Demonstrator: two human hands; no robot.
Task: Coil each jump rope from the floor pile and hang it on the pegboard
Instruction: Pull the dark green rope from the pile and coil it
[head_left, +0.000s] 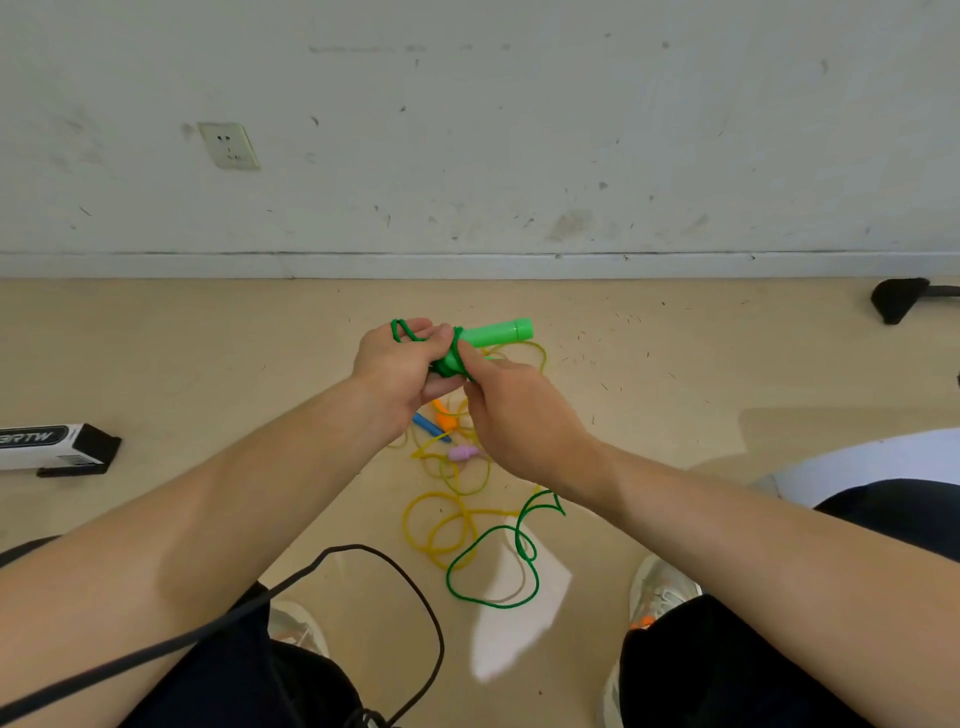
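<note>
My left hand (397, 366) grips the green jump rope's handles (496, 334), with green cord looped over its fingers and wound round the handles. My right hand (511, 410) pinches the green cord at the wrap. The rest of the green cord (491, 558) trails in loose loops on the floor between my feet. Below my hands lies the floor pile: yellow rope loops (441, 525), with blue (428, 423), orange (445, 418) and pink (463, 453) handles partly hidden by my hands. No pegboard is in view.
A white wall with a socket (229, 145) stands ahead. A black-and-white box (52, 447) lies at the left, and a black object (901, 299) at the right by the wall. A black cable (363, 597) loops over my lap. My shoes (662, 590) flank the ropes.
</note>
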